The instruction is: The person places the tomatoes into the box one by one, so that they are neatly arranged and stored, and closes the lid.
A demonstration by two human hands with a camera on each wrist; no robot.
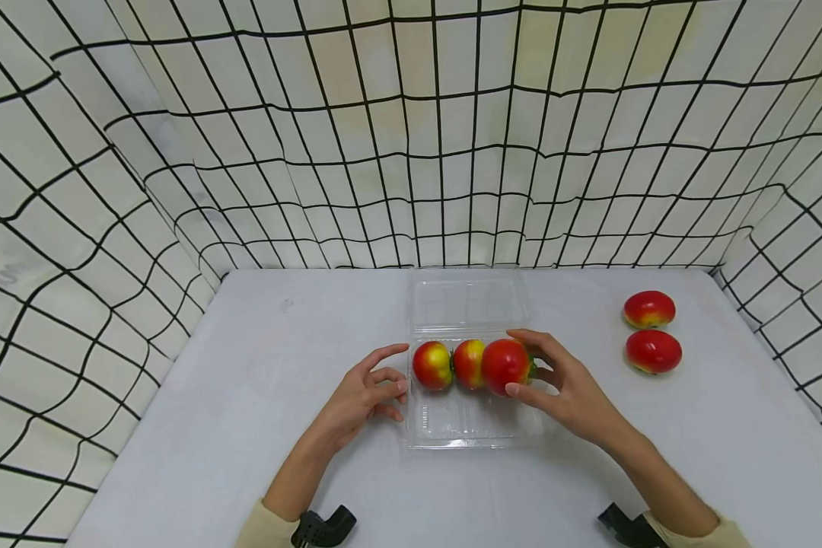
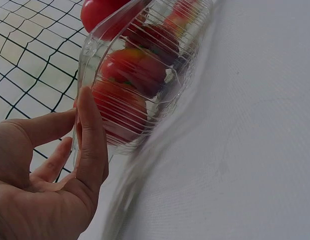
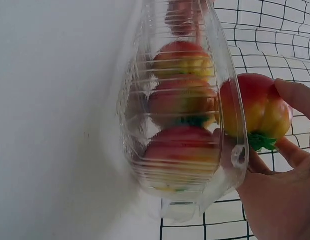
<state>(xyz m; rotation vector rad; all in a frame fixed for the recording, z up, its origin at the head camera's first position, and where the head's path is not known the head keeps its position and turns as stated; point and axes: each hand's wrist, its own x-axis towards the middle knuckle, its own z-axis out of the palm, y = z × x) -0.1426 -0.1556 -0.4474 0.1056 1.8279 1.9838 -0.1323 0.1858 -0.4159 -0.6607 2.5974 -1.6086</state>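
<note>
A clear plastic clamshell container (image 1: 445, 434) lies with its lid (image 1: 469, 301) folded back, away from me. My left hand (image 1: 366, 396) is at its left side; in the left wrist view the thumb and fingers (image 2: 89, 135) pinch the rim. My right hand (image 1: 575, 388) grips a red-yellow tomato (image 1: 505, 365) with a green calyx, above the container's right end. Two tomatoes show inside from above, a left one (image 1: 431, 365) and a middle one (image 1: 467, 362). Through the wall in the right wrist view a third tomato (image 3: 182, 155) appears, hidden in the head view beneath the held one.
Two more red tomatoes, a far one (image 1: 649, 309) and a nearer one (image 1: 654, 351), lie on the white table (image 1: 288, 320) to the right. Black netting (image 1: 438, 156) over pale walls encloses the table's back and sides.
</note>
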